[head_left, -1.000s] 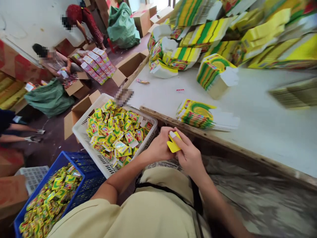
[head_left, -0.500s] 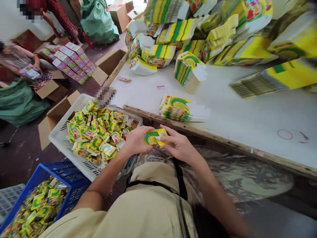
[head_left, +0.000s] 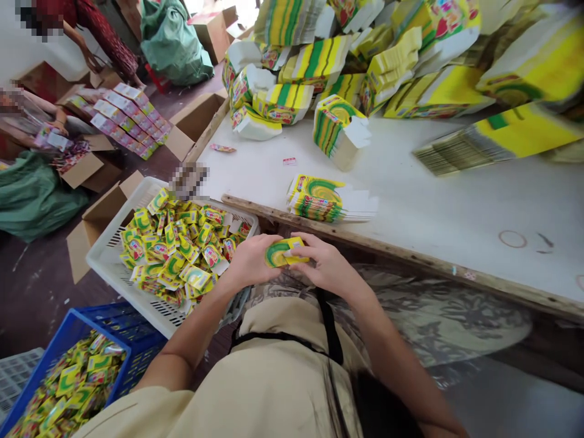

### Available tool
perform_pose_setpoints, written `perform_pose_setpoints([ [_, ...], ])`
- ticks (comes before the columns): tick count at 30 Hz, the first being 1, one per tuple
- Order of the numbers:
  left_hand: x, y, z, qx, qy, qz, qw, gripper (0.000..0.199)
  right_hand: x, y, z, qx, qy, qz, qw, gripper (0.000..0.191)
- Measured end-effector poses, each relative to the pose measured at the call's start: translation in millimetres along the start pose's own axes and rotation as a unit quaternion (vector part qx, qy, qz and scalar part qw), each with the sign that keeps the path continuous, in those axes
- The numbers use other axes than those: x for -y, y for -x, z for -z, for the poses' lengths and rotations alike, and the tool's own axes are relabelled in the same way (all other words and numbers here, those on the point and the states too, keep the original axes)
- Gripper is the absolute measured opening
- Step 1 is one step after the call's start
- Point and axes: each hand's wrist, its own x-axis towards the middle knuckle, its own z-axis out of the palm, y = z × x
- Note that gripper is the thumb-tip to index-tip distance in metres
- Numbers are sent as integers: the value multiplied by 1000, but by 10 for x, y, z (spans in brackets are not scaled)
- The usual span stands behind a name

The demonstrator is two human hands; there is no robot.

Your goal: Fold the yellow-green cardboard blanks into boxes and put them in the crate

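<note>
A small yellow and green box (head_left: 276, 254) is between my hands, in front of the table's wooden edge. My left hand (head_left: 250, 258) grips its left end. My right hand (head_left: 326, 263) pinches the other end, where the yellow flap looks folded further in. Just beyond, a fanned stack of flat cartons (head_left: 319, 198) lies near the edge of the white table (head_left: 433, 225). To the left, a white basket (head_left: 107, 258) holds many small yellow boxes (head_left: 176, 252).
Large bundles of flat cartons (head_left: 296, 61) pile up at the table's back. A blue crate (head_left: 128, 371) of yellow packets stands at lower left. Two people work at upper left among open cardboard boxes (head_left: 212, 33), green sacks (head_left: 176, 42) and stacked pink boxes (head_left: 132, 115).
The flap end of the box has been pressed in by my right hand, and the box looks more closed. The view has shifted slightly, so the table's things appear further left.
</note>
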Motion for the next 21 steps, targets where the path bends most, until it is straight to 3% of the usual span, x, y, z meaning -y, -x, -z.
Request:
perform_pose_setpoints([
  [5,-6,-14,-24,-21,16,-17,1000,53,24,45,-74,-44,-70,-11,997,26],
  [9,-9,-34,-88,-18,16,-30,999,55,17,42,-175,-77,-179,-70,978,41],
  [12,53,-16,-87,-24,-2,-10,1000,57,26,-17,-281,-110,-162,-95,976,54],
  [14,199,54,18,-22,-18,28,999,56,27,-76,-275,-122,-125,-84,981,60],
  [17,588,259,332,-56,-116,127,983,54,-28,-175,-54,-184,-31,-65,980,53],
  [19,873,422,546,-130,-227,194,946,74,-116,-245,183,-250,72,-81,962,41],
  [21,1072,547,658,-164,-259,233,923,87,-234,-321,392,-281,176,-116,936,36],
])
